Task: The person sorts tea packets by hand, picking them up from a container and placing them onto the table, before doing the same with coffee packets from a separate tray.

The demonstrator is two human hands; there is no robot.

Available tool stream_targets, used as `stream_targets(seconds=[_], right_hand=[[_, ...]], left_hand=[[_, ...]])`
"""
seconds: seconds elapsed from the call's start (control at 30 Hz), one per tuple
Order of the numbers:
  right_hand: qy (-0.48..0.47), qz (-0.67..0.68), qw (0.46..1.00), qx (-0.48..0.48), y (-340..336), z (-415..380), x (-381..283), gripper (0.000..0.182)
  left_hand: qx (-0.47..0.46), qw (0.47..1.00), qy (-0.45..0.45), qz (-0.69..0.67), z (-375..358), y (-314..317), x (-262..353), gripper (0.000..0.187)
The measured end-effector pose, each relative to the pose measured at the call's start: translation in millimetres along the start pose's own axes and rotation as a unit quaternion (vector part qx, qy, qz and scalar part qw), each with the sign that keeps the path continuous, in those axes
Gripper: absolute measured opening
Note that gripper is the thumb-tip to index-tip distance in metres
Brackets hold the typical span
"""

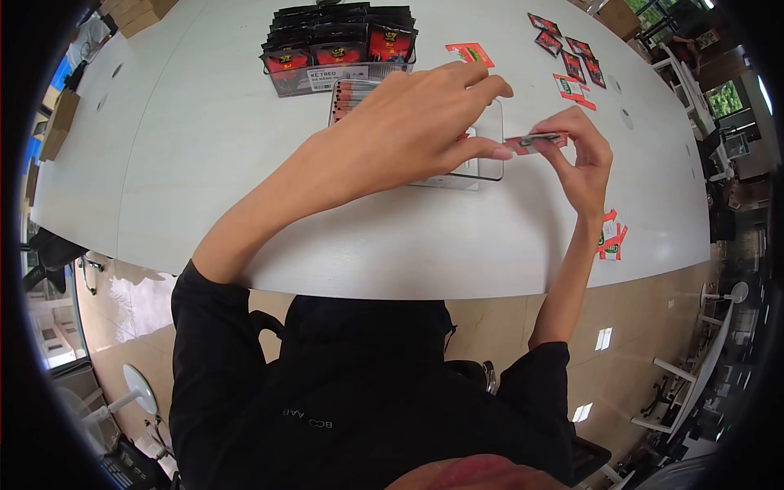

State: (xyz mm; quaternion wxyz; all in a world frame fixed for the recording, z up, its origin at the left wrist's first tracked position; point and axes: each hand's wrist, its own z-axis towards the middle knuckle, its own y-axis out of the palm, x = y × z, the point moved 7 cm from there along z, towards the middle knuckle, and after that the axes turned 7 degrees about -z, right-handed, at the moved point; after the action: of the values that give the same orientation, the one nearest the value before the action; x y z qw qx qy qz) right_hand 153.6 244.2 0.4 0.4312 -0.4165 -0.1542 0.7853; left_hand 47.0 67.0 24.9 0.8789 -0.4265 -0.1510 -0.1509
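Note:
My right hand (581, 155) pinches a small red-and-white sachet (523, 143), seen nearly edge-on, between thumb and fingers. My left hand (433, 114) reaches across a clear plastic box (490, 167), its fingers apart and its thumb tip close to the sachet's left end. Whether the thumb touches the sachet is hard to tell. Inside the box, a row of reddish-brown packets (349, 96) stands at the left. Much of the box is hidden under my left hand and forearm.
Behind the box stands a labelled bin (306, 82) full of black-and-red coffee packets (339, 49). More red-and-white sachets lie at the back (469, 54), at the right (576, 88) and near my right forearm (611, 237). Several dark red packets (572, 59) lie far right.

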Motion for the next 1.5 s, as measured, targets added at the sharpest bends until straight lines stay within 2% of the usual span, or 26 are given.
stream_targets(seconds=[0.07,0.13,0.17,0.23,0.3,0.37,0.43,0.5,0.53,0.6,0.73,0.8,0.97,1.03,1.17,1.27,1.37,1.43,1.47,1.5], right_hand=[[-0.007,-0.001,1.000,0.002,9,16,-22,0.025],[-0.030,0.027,0.999,0.018,21,30,-35,0.030],[-0.032,0.027,0.999,0.019,30,34,-38,0.030],[0.017,0.137,0.987,0.077,40,39,-29,0.036],[0.013,0.141,0.987,0.072,54,37,-19,0.042],[0.078,0.180,0.973,0.120,62,30,-8,0.043],[0.096,0.163,0.975,0.113,67,21,-2,0.044],[0.086,0.045,0.988,0.120,64,14,-1,0.045],[0.089,0.045,0.987,0.122,65,13,-2,0.045],[0.091,0.144,0.973,0.156,64,13,-6,0.040],[0.093,0.160,0.968,0.171,65,5,-2,0.029],[0.054,0.133,0.974,0.176,63,4,-11,0.023],[0.049,0.080,0.979,0.183,60,1,-13,0.022],[0.048,0.080,0.979,0.179,61,3,-12,0.022],[0.050,0.071,0.979,0.185,62,6,-15,0.024],[0.058,0.048,0.983,0.165,64,7,-15,0.024],[0.069,0.029,0.983,0.168,58,7,-8,0.023],[0.080,0.020,0.979,0.184,49,6,-1,0.022],[0.096,0.017,0.975,0.202,43,6,4,0.021],[0.112,0.014,0.969,0.219,38,6,9,0.021]], left_hand=[[0.010,1.000,0.008,-0.018,2,-2,0,0.047],[-0.087,0.993,-0.073,-0.045,3,3,-11,0.039],[-0.086,0.993,-0.072,-0.043,3,1,-14,0.039],[-0.010,0.999,-0.039,-0.019,4,-12,-18,0.029],[0.013,0.998,-0.037,-0.038,7,-18,-26,0.026],[0.034,0.997,-0.036,-0.064,8,-23,-33,0.024],[0.021,0.994,-0.052,-0.093,8,-19,-38,0.024],[0.020,0.995,-0.044,-0.084,6,-17,-39,0.025],[0.022,0.997,-0.034,-0.072,6,-17,-38,0.026],[0.016,0.995,-0.045,-0.086,5,-17,-41,0.028],[0.031,0.997,-0.037,-0.065,-1,-18,-48,0.033],[0.034,0.998,-0.019,-0.044,0,-21,-40,0.034],[0.060,0.998,0.010,-0.025,6,-29,-30,0.031],[0.010,1.000,-0.005,0.001,12,-31,-21,0.027],[0.013,0.999,-0.046,-0.004,9,-26,-28,0.023],[-0.028,0.995,-0.093,-0.013,7,-20,-35,0.023],[-0.024,0.998,-0.061,-0.021,1,-21,-35,0.025],[0.015,0.998,0.012,0.054,-3,-24,-33,0.028],[0.016,0.998,0.013,0.054,-5,-23,-34,0.028],[-0.019,0.996,-0.026,0.089,-6,-18,-41,0.029]])
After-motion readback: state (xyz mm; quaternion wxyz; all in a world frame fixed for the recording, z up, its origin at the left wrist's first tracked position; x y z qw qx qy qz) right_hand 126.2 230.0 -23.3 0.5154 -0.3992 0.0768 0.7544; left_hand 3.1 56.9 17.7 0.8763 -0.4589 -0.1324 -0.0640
